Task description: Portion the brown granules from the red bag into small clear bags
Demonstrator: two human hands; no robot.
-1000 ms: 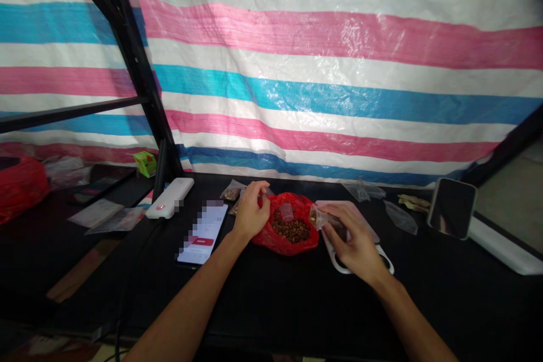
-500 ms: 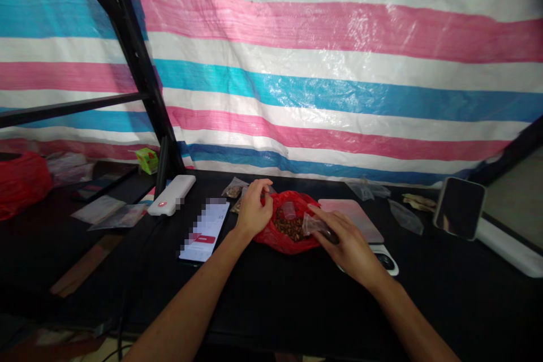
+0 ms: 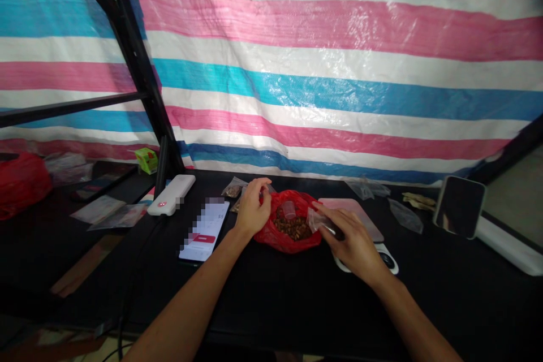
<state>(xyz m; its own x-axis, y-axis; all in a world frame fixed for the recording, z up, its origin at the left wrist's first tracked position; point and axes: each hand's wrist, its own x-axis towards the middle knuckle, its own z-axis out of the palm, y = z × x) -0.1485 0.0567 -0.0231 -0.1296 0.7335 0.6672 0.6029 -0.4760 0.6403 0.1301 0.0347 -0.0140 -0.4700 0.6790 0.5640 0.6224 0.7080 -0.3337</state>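
Note:
A red plastic bag [image 3: 292, 246] stands gaping on the black table, with small brown bits [image 3: 297, 229] inside. A small clear cup [image 3: 289, 209] rests on these bits. At the bag's left rim is my left hand [image 3: 254, 209], its fingers bent and closed on the edge; the fingertips are partly hidden. My right hand [image 3: 350, 237] is at the bag's right side, closed on a small clear plastic bag [image 3: 314, 219]. Something dark shows under its fingers, too unclear to name. Under and behind that hand lies a flat kitchen scale [image 3: 369, 220] with a pinkish top.
Left of the bag lie a lit phone [image 3: 206, 232], a white power bank [image 3: 172, 195] and small filled clear bags [image 3: 234, 188]. Clear plastic bags [image 3: 367, 188] and a phone on a stand [image 3: 460, 206] are on the right. Behind hangs a striped sheet [image 3: 297, 90].
My right hand has shifted slightly right with the small clear bag, away from the middle of the red bag's opening. The left hand has barely moved.

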